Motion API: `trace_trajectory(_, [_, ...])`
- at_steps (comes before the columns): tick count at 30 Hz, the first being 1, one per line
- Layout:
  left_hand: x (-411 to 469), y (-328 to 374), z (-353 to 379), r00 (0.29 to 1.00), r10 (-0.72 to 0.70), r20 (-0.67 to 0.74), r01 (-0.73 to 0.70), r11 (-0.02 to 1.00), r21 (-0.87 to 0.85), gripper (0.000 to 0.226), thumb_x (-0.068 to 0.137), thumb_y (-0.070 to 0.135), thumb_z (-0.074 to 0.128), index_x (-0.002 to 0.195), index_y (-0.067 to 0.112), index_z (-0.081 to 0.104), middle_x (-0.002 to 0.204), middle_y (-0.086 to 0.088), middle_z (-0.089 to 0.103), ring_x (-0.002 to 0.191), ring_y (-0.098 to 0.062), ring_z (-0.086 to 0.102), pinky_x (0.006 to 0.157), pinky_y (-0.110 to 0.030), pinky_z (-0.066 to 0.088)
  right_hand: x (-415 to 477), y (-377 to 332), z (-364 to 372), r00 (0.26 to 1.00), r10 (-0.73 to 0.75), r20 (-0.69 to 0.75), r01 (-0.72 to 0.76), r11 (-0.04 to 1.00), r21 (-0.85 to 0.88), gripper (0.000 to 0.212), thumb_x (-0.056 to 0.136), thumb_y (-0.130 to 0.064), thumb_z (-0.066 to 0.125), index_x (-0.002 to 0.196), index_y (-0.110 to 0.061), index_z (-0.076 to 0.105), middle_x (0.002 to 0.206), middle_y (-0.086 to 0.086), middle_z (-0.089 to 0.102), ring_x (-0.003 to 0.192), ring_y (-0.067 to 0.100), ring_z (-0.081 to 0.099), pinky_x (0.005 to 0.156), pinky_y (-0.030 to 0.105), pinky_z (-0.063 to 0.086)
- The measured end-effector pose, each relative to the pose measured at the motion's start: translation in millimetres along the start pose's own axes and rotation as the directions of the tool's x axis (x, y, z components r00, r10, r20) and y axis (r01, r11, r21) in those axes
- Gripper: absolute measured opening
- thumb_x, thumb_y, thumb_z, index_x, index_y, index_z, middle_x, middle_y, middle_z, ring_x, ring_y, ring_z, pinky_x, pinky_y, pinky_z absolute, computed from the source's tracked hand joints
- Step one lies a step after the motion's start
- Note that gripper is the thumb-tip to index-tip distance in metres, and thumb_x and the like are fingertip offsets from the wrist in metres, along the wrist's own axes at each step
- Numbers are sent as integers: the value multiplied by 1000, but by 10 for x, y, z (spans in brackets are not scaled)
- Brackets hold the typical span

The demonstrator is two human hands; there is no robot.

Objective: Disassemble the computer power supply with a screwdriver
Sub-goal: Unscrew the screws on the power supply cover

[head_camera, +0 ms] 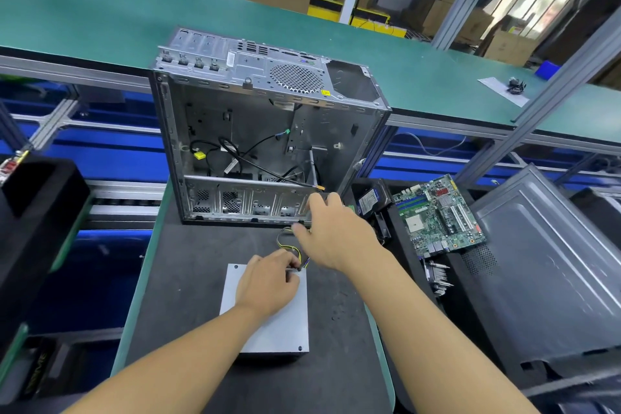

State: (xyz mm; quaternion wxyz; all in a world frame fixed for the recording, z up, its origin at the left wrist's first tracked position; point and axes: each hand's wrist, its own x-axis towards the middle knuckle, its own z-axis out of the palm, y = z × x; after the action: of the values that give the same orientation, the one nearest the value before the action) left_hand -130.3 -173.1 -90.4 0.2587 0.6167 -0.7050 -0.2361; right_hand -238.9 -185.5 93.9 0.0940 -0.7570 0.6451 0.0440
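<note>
A grey metal power supply box (pixel 279 329) lies flat on the dark mat (pixel 188 279) in front of me. My left hand (pixel 267 286) rests on its top far edge, fingers pinched on the yellow and black cables (pixel 290 247) where they leave the box. My right hand (pixel 331 233) reaches past it to the lower right corner of the open, emptied computer case (pixel 255 131), and its fingers curl at the cable loop there. No screwdriver is visible in either hand.
A green motherboard (pixel 438 215) and a hard drive (pixel 371 200) lie in a tray to the right, beside a grey case side panel (pixel 544 255). Black foam (pixel 37 212) stands at the left. A green conveyor belt (pixel 100 17) runs behind the case.
</note>
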Motion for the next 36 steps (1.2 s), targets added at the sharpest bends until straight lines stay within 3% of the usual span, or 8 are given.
trace_trajectory(4, [23, -35, 34, 1000, -5, 23, 5, 1000, -4, 18, 80, 23, 48, 90, 34, 59, 98, 24, 63, 81, -3, 56, 87, -22, 31, 3, 18, -1, 999, -19, -41, 16, 998, -60, 27, 107, -39, 29, 120, -16, 37, 97, 7, 38, 95, 37, 59, 66, 40, 43])
trace_trajectory(10, [30, -16, 27, 999, -11, 42, 11, 1000, 1, 17, 81, 23, 47, 88, 35, 57, 96, 25, 61, 80, -1, 56, 88, -22, 31, -8, 2, -31, 999, 2, 32, -3, 999, 47, 24, 97, -15, 41, 121, -11, 39, 117, 12, 47, 101, 38, 54, 79, 42, 46])
trace_trajectory(15, [-7, 12, -2, 999, -18, -27, 17, 1000, -14, 19, 78, 20, 51, 77, 39, 46, 69, 33, 45, 81, 26, 40, 72, -19, 27, -41, -7, -53, 998, 11, 70, -17, 995, 97, 38, 90, -29, 52, 123, -14, 40, 121, 9, 41, 111, 33, 41, 83, 42, 43])
trace_trajectory(19, [18, 0, 8, 999, -10, 41, 10, 1000, 1, 15, 79, 25, 49, 88, 35, 56, 92, 27, 60, 80, 3, 56, 83, -20, 28, -37, 3, 7, 996, 60, -60, -65, 994, -92, 45, 101, -51, 34, 126, -14, 37, 115, 10, 46, 98, 36, 59, 65, 37, 39])
trace_trajectory(23, [28, 11, 18, 999, -13, 35, 12, 1000, 11, 14, 81, 29, 49, 90, 35, 59, 98, 25, 61, 84, 0, 57, 90, -23, 32, -22, 28, 13, 998, 20, -65, -28, 993, -112, 23, 105, -29, 36, 120, -12, 35, 111, 11, 50, 76, 33, 55, 60, 35, 37])
trace_trajectory(29, [13, 22, -7, 1000, -6, 13, 6, 1000, 29, 13, 84, 32, 52, 75, 40, 47, 83, 26, 55, 73, 2, 51, 85, -26, 37, -15, 26, -68, 994, -20, 109, 10, 995, 96, 39, 90, -19, 53, 126, -14, 40, 125, 10, 35, 113, 32, 38, 86, 42, 43])
trace_trajectory(32, [2, 37, -17, 1000, -10, -3, 10, 1000, 22, 24, 83, 31, 52, 67, 42, 37, 73, 27, 48, 68, 7, 47, 81, -25, 35, -27, 25, -62, 996, 0, 92, -9, 996, 92, 39, 88, -27, 54, 123, -15, 41, 123, 7, 33, 113, 30, 36, 83, 41, 44])
trace_trajectory(36, [16, 23, -5, 1000, -2, 27, 2, 1000, 25, 6, 84, 34, 49, 85, 35, 55, 94, 23, 61, 78, -5, 57, 91, -27, 37, -25, 17, -39, 999, 42, -12, -43, 997, -64, 38, 102, -44, 35, 125, -13, 37, 119, 10, 40, 98, 38, 57, 69, 40, 41])
